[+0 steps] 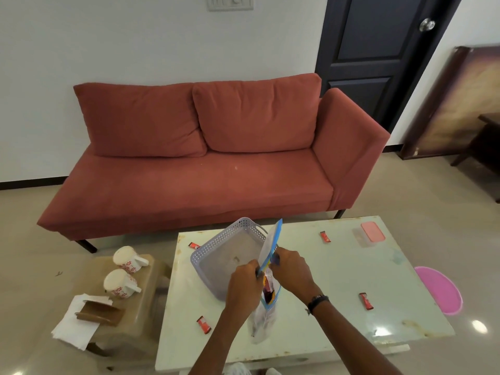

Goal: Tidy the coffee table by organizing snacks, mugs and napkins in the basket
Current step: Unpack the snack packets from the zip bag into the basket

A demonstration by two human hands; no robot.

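Observation:
A lavender perforated basket point(213, 250) sits tilted on the pale coffee table point(338, 272), with nothing much inside. In front of it, my left hand point(243, 286) and my right hand point(290, 270) both grip the blue zip edge of a clear plastic snack bag point(263, 315), holding it upright with its mouth parted. Red snack sachets lie loose on the table: one at the near left point(204, 324), one behind the basket point(193, 245), one far point(325, 236), one at the right point(366, 301). Two white mugs point(127, 258) point(120, 284) and napkins point(77, 324) are on a side stool.
A wooden napkin holder point(100, 312) lies on the napkins on the low stool point(146, 299) left of the table. A clear box with a pink lid point(369, 232) stands at the table's far right. A pink stool point(439, 289) is beside the table, a red sofa point(216, 158) behind.

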